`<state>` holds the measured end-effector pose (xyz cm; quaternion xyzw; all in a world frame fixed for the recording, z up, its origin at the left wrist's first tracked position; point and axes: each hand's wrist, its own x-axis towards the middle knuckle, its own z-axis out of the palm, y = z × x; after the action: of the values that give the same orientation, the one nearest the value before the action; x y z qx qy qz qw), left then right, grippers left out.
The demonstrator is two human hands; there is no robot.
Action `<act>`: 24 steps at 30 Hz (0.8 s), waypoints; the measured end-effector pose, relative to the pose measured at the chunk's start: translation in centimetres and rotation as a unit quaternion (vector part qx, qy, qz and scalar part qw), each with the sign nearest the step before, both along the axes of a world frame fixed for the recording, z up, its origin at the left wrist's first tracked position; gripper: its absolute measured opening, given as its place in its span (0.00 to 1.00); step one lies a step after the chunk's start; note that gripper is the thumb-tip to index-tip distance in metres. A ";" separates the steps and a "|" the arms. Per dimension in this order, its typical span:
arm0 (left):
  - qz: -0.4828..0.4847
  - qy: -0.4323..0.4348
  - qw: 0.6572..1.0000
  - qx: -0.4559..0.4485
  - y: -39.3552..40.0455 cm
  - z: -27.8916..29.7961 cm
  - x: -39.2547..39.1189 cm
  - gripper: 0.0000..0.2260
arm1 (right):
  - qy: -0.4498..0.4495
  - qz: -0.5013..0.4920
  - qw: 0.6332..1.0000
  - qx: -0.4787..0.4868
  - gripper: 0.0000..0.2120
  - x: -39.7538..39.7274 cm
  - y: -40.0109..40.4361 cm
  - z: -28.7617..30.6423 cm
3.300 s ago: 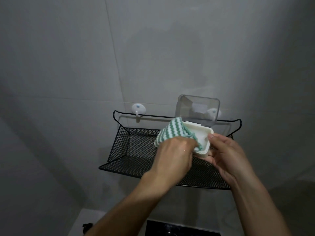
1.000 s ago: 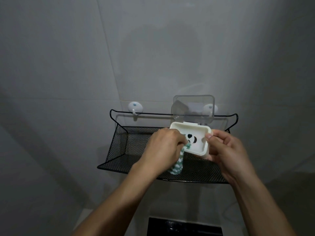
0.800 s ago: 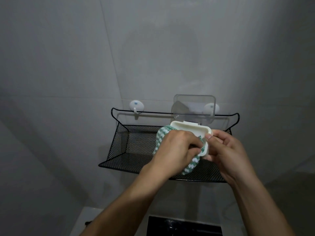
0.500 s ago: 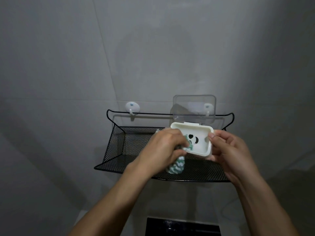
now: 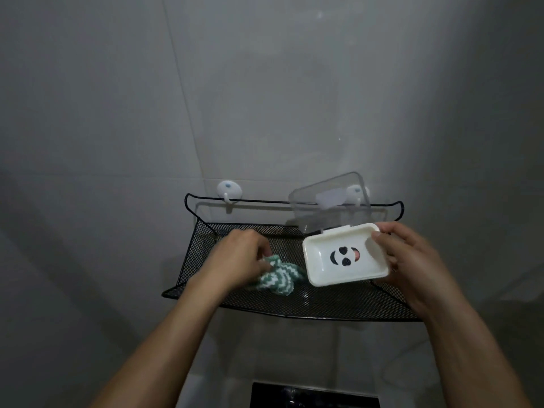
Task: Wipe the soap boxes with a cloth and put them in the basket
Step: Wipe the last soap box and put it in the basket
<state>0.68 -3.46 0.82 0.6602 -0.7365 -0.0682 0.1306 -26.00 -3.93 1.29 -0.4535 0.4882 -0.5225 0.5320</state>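
Observation:
A white soap box (image 5: 344,254) with drain holes in its floor has its clear lid (image 5: 329,203) hinged open behind it. My right hand (image 5: 409,263) grips the box at its right end, above the black mesh basket (image 5: 294,304). A green-and-white zigzag cloth (image 5: 276,276) lies bunched in the basket to the left of the box. My left hand (image 5: 235,260) is in the basket with curled fingers pinching the cloth's upper edge.
The basket hangs on a grey tiled wall from two white hooks (image 5: 229,191), the right one (image 5: 356,191) seen through the lid. A dark object (image 5: 312,396) sits at the bottom edge below the basket.
My left hand has pulled the cloth out of the soap box and moved it down left into the basket. The box interior is now fully exposed and has shifted right.

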 end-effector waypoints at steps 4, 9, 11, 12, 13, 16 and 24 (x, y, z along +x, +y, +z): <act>0.048 0.118 0.982 -0.137 -0.9 2.7 0.9 0.07 | 0.008 0.017 1.000 -0.018 0.07 0.0 -0.3 0.4; -0.038 0.250 0.959 -0.129 -1.2 6.7 -0.1 0.12 | 0.035 0.054 0.997 -0.052 0.08 0.6 -0.8 1.3; -0.060 0.254 0.959 -0.111 -1.5 7.5 -0.8 0.13 | 0.055 0.074 0.994 -0.062 0.08 1.0 -0.9 1.7; -0.065 0.256 0.959 -0.105 -1.7 7.6 -1.1 0.12 | 0.064 0.079 0.993 -0.064 0.08 1.2 -1.0 1.8; -0.070 0.258 0.959 -0.097 -1.9 7.7 -1.3 0.10 | 0.074 0.078 0.992 -0.064 0.07 1.5 -1.2 1.9; -0.077 0.281 0.954 -0.063 -2.2 7.2 -1.2 0.10 | 0.092 0.063 0.992 -0.061 0.08 1.8 -1.6 2.0; -0.106 0.279 0.953 0.046 -2.2 5.4 -0.4 0.12 | 0.075 0.030 0.996 -0.048 0.11 1.6 -2.0 1.9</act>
<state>0.24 -5.64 6.27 0.5384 -0.7326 -0.2966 0.2924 -24.39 -5.88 3.20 -0.5306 0.4872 -0.4941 0.4869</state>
